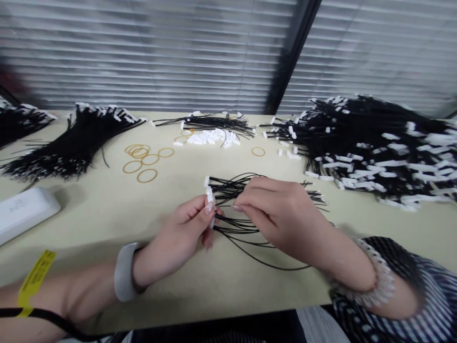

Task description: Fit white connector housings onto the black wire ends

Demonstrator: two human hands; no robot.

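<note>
Near the middle of the table, my left hand pinches a white plastic connector between thumb and fingers. Thin black wires run from it to the right, fanned out above the tabletop. My right hand is closed over these wires, thumb and forefinger pressed together at a wire just right of the connector. Its other fingers are curled, and part of the wires is hidden beneath it. Another white connector end with black wires lies just beyond my left fingertips.
Loose rubber bands lie at centre left, with white connector housings behind. A large wire pile fills the right; a wire bundle and a white box stand left. Window blinds border the back.
</note>
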